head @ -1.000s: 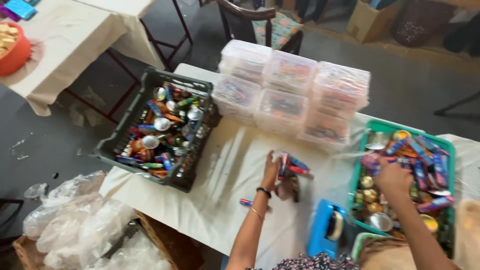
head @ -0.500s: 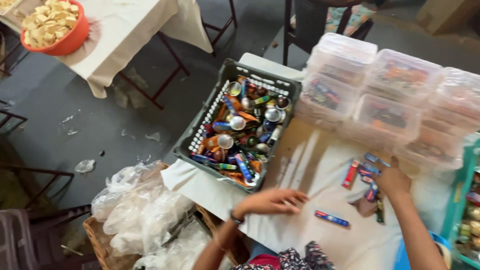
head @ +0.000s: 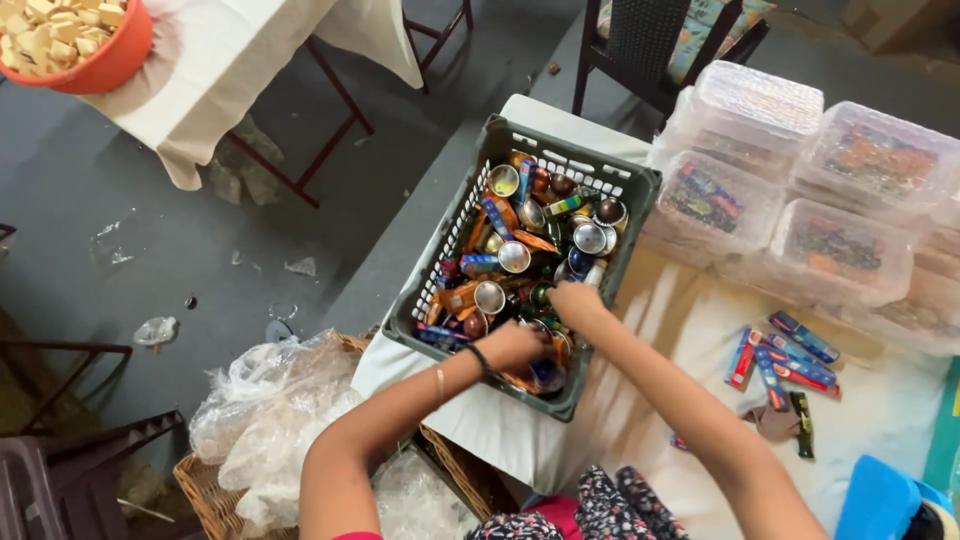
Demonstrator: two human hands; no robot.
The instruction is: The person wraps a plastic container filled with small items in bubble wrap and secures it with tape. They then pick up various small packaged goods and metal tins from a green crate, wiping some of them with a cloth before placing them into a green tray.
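Both my hands reach into a dark grey plastic crate [head: 622, 180] that stands on a white-covered table. The crate holds several small colourful wrapped packets and round metal cups [head: 513, 256]. My left hand [head: 512, 347], with a dark band on the wrist, is down among the items at the crate's near end, fingers curled. My right hand [head: 575, 303] is just right of it, fingers also bent into the pile. What each hand grips is hidden by the items. A small heap of red and blue packets [head: 780, 358] lies on the cloth to the right.
Stacked clear lidded plastic boxes [head: 790, 190] fill the table's far right. A wicker basket with crumpled clear plastic bags [head: 260, 420] sits on the floor at the left. An orange bowl of pale pieces [head: 70, 45] rests on another table. A chair [head: 660, 45] stands behind; a blue object [head: 880, 500] is at lower right.
The view has swung left. Both hands left the packets on the cloth and moved into the grey crate.
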